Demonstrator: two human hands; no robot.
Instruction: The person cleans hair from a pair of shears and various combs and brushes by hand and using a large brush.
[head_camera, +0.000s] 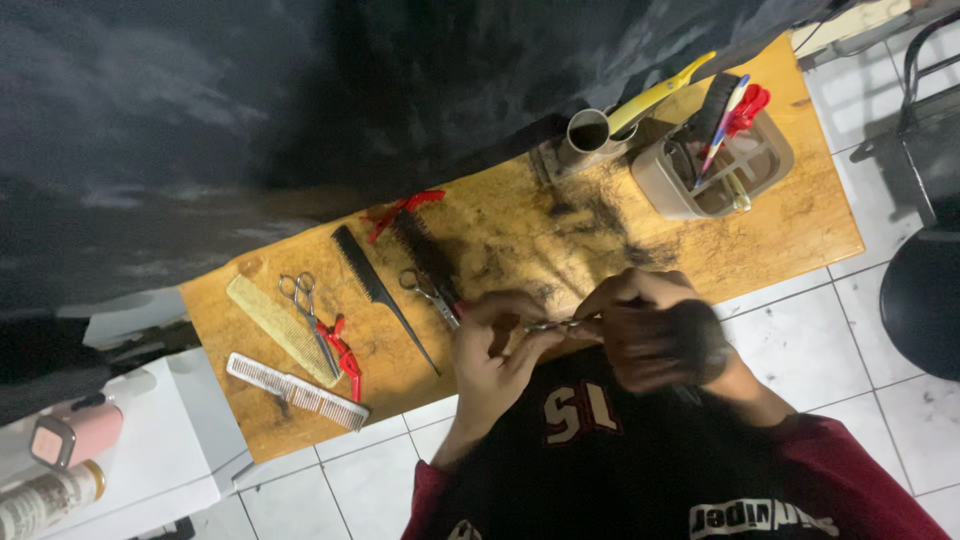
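Holding a small pair of metal scissors between them, both hands meet just in front of the person's chest, over the near edge of the wooden worktop. The left hand has its fingers curled round one end of the scissors, thumb and forefinger pinched on the metal; the right hand is closed in a loose fist on the other end. The picture is blurred there, so whether the blades are open or shut is hard to tell.

Just beyond the hands lie a round bristle brush and a second pair of scissors, close to the left fingers. Further to the left sit a black tail comb, a third pair of scissors, a red clip, a wide yellowish comb and a white comb near the worktop's corner. Hair clippings are scattered over the middle of the board. Towards the far edge stand a metal cup and a beige tool caddy. The right-hand stretch of worktop is bare wood, with white floor tiles beside it
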